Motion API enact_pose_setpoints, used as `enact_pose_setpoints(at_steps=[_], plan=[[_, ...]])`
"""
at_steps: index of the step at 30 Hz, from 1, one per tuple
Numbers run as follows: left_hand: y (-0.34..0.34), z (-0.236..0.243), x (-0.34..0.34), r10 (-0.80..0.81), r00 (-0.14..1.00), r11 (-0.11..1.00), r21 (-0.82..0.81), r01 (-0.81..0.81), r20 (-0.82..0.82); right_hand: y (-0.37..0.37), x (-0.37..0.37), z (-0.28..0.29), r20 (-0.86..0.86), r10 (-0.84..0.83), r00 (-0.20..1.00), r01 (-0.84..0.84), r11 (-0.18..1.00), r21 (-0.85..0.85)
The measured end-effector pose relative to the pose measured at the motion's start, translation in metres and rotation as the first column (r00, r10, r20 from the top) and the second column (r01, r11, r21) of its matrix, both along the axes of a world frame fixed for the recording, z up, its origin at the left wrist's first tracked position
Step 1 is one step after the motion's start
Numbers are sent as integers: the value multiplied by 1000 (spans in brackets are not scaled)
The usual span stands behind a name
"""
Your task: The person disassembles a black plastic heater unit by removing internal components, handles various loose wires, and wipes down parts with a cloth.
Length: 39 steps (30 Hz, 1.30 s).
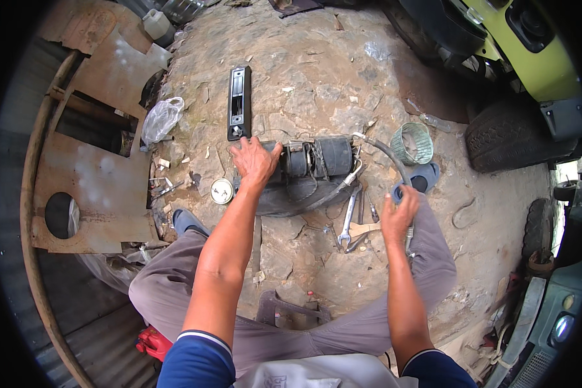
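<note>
A black cylindrical assembly with straps and hoses (332, 155) lies on a dark rounded piece between my feet. My left hand (255, 161) rests on its left end, fingers spread over the top. In my right hand (399, 216), by my right knee, is a grey hose (388, 153), whose metal end lies near the assembly. Beyond my left hand stands a long black panel with silver trim (239, 103). Several wrenches (349, 216) and a wooden-handled tool (363, 228) lie between my hands. A round tin (221, 191) sits left of the assembly.
A green basket (412, 143) is at right, near a tyre (504, 136) and yellow-green bodywork (530, 71). Rusty sheet panels (90, 213) lean at left beside a plastic bag (161, 119). A white jug (158, 27) stands behind. Scraps litter the stone floor (317, 77).
</note>
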<state>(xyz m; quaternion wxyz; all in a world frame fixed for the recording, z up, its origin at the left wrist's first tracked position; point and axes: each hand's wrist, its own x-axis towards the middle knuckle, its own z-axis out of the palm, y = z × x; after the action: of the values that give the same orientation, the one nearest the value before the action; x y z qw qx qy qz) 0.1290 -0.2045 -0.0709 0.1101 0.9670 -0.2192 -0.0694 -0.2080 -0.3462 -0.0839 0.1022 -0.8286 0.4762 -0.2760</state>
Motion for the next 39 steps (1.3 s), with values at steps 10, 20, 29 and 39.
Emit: enact_pose_setpoints(at_steps=[10,20,29,39], plan=[[53,-13,-31,75,993,997,-43,-72,95,48,154,-9,99,353,930,-365,869,334],[47,-12,-35,68,996,996,-58,-65,52,4,133,-21,424,143,894,-426,564,708],[48,-11,-38,85,995,996,-47,-82,61,-29,172,1,648,25,761,-548,560,621],[51,-18,-38,91,994,994,-64,-88,60,-117,219,109,831,-137,540,-804,209,557]])
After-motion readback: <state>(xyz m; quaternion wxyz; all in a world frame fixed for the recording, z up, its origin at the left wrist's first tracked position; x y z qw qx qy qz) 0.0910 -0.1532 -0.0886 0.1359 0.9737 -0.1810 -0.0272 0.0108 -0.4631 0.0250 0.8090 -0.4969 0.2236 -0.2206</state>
